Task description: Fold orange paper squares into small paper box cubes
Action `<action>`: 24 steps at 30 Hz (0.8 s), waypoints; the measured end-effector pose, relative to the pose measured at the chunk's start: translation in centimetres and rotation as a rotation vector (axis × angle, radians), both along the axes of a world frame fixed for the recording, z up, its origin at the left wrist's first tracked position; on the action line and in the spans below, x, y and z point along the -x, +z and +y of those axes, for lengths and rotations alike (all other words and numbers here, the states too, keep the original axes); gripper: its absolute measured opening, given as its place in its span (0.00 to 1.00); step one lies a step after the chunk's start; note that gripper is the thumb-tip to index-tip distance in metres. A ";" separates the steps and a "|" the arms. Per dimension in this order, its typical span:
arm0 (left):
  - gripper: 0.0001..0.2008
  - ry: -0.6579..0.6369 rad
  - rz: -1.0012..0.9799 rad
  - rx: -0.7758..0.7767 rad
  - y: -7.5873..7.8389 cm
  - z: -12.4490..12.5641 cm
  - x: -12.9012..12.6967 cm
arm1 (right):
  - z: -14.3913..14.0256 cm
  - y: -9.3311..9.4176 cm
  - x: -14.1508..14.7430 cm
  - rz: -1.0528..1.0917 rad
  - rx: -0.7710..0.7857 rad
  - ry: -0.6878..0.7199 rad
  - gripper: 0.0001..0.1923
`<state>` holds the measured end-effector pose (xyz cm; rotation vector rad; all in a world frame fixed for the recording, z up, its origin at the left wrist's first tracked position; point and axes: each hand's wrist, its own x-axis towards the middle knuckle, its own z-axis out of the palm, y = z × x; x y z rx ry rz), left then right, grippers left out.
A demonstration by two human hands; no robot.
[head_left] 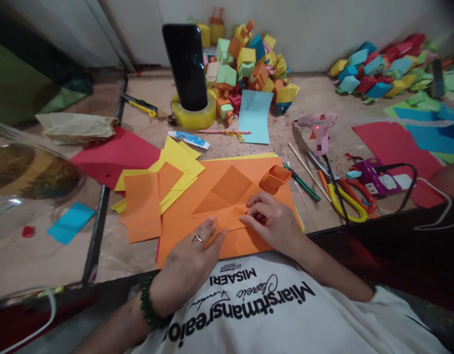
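An orange sheet of paper with creases and a pointed upper corner lies partly folded on a stack of larger orange sheets. My left hand, wearing a ring and a green bead bracelet, rests on its lower left part with the fingers stretched out. At the lower right, my right hand has its thumb and fingers pinched together at the folded edge. Just beyond the right hand sits a small folded orange paper box. The fingers partly cover the lower fold.
Left are yellow and orange paper pieces. Right lie a green pen, scissors, a pink glue gun and a purple power adapter with cords. A phone stands in a tape roll before piled paper boxes.
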<state>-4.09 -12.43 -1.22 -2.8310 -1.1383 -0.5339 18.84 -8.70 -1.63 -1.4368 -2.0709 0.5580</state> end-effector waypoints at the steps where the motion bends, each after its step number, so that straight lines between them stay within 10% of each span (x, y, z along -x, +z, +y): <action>1: 0.15 -0.004 -0.002 0.000 0.1 0.0 0.0 | 0.0 0.0 0.0 -0.005 -0.004 0.000 0.12; 9: 0.14 -0.017 -0.084 0.039 -0.1 0.2 0.3 | -0.2 0.5 0.2 -0.124 -0.137 0.047 0.06; 16: 0.13 0.003 -0.043 0.008 0.0 0.1 0.1 | -0.7 0.6 0.8 -0.245 -0.401 0.539 0.09; 24: 0.12 -0.028 -0.009 -0.022 0.6 0.4 0.0 | -1.2 0.1 -3.9 -0.296 -0.353 0.441 0.12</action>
